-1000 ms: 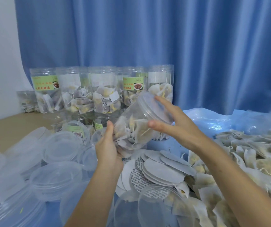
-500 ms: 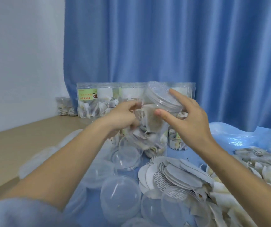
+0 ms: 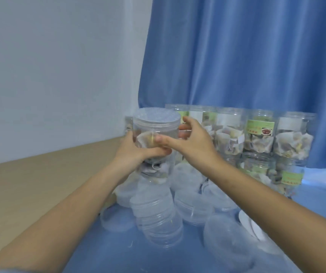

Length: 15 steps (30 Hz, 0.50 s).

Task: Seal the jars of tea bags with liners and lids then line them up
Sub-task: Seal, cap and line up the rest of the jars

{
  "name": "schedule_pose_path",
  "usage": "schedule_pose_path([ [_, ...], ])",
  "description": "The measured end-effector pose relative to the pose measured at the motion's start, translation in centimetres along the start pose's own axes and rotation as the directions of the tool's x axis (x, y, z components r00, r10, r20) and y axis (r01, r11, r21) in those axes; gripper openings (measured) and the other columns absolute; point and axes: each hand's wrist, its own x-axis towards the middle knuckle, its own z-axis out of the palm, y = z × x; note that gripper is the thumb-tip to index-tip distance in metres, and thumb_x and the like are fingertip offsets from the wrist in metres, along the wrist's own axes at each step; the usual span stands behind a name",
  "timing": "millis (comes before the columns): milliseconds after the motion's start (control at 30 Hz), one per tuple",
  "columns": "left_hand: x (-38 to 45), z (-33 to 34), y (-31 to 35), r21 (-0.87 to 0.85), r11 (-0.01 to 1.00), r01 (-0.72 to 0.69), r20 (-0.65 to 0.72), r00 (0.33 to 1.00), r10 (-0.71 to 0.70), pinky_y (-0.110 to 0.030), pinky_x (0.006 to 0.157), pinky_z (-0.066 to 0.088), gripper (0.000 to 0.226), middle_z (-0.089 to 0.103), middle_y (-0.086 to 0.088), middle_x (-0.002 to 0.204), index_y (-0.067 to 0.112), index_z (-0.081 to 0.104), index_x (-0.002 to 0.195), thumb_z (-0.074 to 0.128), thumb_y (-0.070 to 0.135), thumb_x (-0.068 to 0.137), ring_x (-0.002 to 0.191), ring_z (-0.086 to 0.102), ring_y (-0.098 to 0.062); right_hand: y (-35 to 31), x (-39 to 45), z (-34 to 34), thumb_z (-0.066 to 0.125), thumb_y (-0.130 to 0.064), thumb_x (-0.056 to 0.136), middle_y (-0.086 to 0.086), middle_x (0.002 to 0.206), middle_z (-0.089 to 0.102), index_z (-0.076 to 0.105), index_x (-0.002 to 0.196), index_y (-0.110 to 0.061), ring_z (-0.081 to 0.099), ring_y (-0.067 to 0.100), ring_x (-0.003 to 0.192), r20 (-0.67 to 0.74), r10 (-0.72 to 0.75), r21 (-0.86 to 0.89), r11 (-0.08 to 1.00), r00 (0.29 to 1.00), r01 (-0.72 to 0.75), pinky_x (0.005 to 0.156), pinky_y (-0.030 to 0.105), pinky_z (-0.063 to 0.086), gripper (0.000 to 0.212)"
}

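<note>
2 bare hands hold 1 clear lidded jar (image 3: 156, 133) of tea bags upright, at the left end of a stacked row of about 6 sealed jars (image 3: 260, 138). The left hand (image 3: 138, 152) grips its body; the right hand (image 3: 189, 140) pinches it just under the lid (image 3: 156, 118). A heap of loose lids (image 3: 158, 219) lies below. 0.5 s ago the jar was tilted and further right.

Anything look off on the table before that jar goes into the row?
Nothing damaged or spilled that I can see. The jar held by the left hand and right hand is upright with its lid on. Only clutter: loose clear lids lie heaped and tilted in front of the stacked jars.
</note>
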Motion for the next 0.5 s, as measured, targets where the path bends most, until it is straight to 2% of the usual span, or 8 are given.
schedule_pose_path([
  [67, 0.4, -3.2, -1.0, 0.099, 0.995, 0.032, -0.062, 0.998, -0.026, -0.011, 0.057, 0.043, 0.08, 0.056, 0.002, 0.097, 0.028, 0.047, 0.084, 0.091, 0.047, 0.02, 0.083, 0.058, -0.005, -0.4, 0.7, 3.4, 0.085, -0.051, 0.052, -0.019, 0.098, 0.058, 0.05, 0.117, -0.024, 0.058, -0.004, 0.087, 0.049, -0.003, 0.02, 1.0, 0.999, 0.002, 0.068, 0.009, 0.046, 0.079],
  [133, 0.7, -6.2, -1.9, 0.171, 0.983, 0.059, -0.117, 0.992, -0.04, -0.018, 0.063, 0.045, 0.079, 0.054, -0.006, 0.105, 0.028, 0.053, 0.088, 0.083, 0.055, 0.019, 0.094, 0.059, -0.013, -0.7, 1.3, 6.6, 0.084, -0.054, 0.051, -0.014, 0.101, 0.062, 0.058, 0.11, -0.025, 0.059, -0.002, 0.094, 0.1, -0.012, 0.007, 1.0, 0.995, 0.011, 0.078, 0.013, 0.049, 0.071],
  [200, 1.0, -8.7, -2.7, 0.185, 0.98, 0.079, -0.1, 0.993, -0.061, -0.013, 0.057, 0.045, 0.082, 0.059, 0.0, 0.102, 0.025, 0.057, 0.098, 0.087, 0.05, 0.026, 0.089, 0.061, -0.005, -0.8, 2.0, 9.5, 0.085, -0.05, 0.055, -0.02, 0.088, 0.063, 0.059, 0.09, -0.035, 0.057, -0.017, 0.084, 0.129, -0.031, 0.005, 1.0, 0.991, 0.03, 0.07, 0.002, 0.044, 0.046],
  [267, 1.2, -10.8, -3.7, 0.154, 0.984, 0.091, -0.066, 0.994, -0.082, -0.007, 0.048, 0.044, 0.074, 0.064, 0.006, 0.093, 0.025, 0.057, 0.099, 0.093, 0.036, 0.036, 0.071, 0.063, 0.006, -0.8, 2.7, 12.0, 0.085, -0.049, 0.057, -0.025, 0.082, 0.059, 0.053, 0.082, -0.037, 0.052, -0.025, 0.075, 0.152, -0.027, 0.012, 1.0, 0.988, 0.025, 0.061, -0.002, 0.039, 0.042],
  [367, 1.5, -13.2, -5.3, 0.141, 0.986, 0.09, -0.093, 0.993, -0.078, -0.008, 0.048, 0.044, 0.052, 0.068, 0.009, 0.077, 0.02, 0.059, 0.093, 0.089, 0.027, 0.051, 0.06, 0.062, 0.007, -0.2, 3.5, 15.3, 0.08, -0.059, 0.056, -0.016, 0.102, 0.058, 0.053, 0.103, -0.027, 0.055, -0.007, 0.097, 0.227, 0.006, 0.005, 1.0, 0.974, -0.007, 0.071, 0.005, 0.044, 0.063],
  [433, 1.6, -14.7, -6.5, 0.163, 0.982, 0.091, -0.069, 0.994, -0.08, -0.015, 0.056, 0.048, 0.048, 0.069, 0.009, 0.074, 0.013, 0.062, 0.094, 0.088, 0.026, 0.056, 0.07, 0.066, -0.003, 0.4, 3.7, 17.1, 0.077, -0.065, 0.055, -0.007, 0.115, 0.054, 0.053, 0.115, -0.023, 0.051, -0.001, 0.104, 0.285, 0.033, -0.026, 0.999, 0.958, -0.026, 0.083, 0.013, 0.045, 0.077],
  [500, 1.8, -15.6, -7.9, 0.195, 0.974, 0.12, -0.035, 0.993, -0.115, -0.028, 0.074, 0.054, 0.055, 0.072, 0.001, 0.09, 0.011, 0.064, 0.103, 0.088, 0.03, 0.057, 0.087, 0.068, -0.014, 1.2, 3.9, 18.7, 0.075, -0.066, 0.056, -0.002, 0.119, 0.055, 0.056, 0.117, -0.022, 0.05, 0.004, 0.11, 0.338, 0.039, -0.051, 0.998, 0.941, -0.023, 0.091, 0.024, 0.047, 0.077],
])
